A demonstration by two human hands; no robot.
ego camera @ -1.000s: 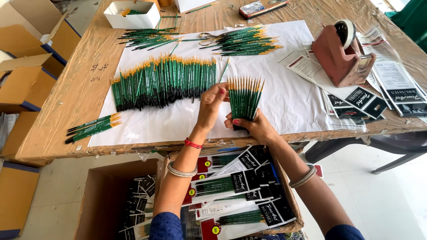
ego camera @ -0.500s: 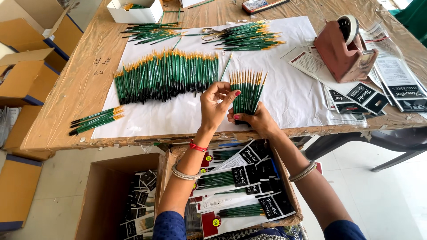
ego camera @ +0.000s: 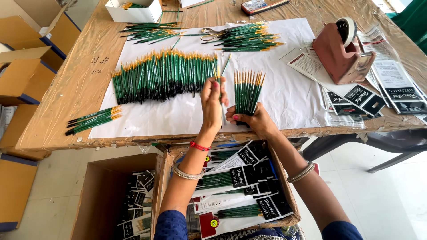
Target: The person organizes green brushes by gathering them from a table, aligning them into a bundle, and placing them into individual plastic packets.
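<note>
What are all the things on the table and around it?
Long row of paintbrushes: many, green with yellow ends, on the white paper.
White paper: one sheet, over the table.
Loose brush piles: two, green, far side of the paper.
Small brush bunch: one, green, left table edge.
Scissors: one pair, between the far piles.
Tape dispenser: one, reddish brown, right.
Printed sleeves: several, black and white, right.
White box: one, far edge.
Cardboard boxes: several, brown, under and left of the table.
Left hand: lifts one brush.
Right hand: holds a fan of brushes.
</note>
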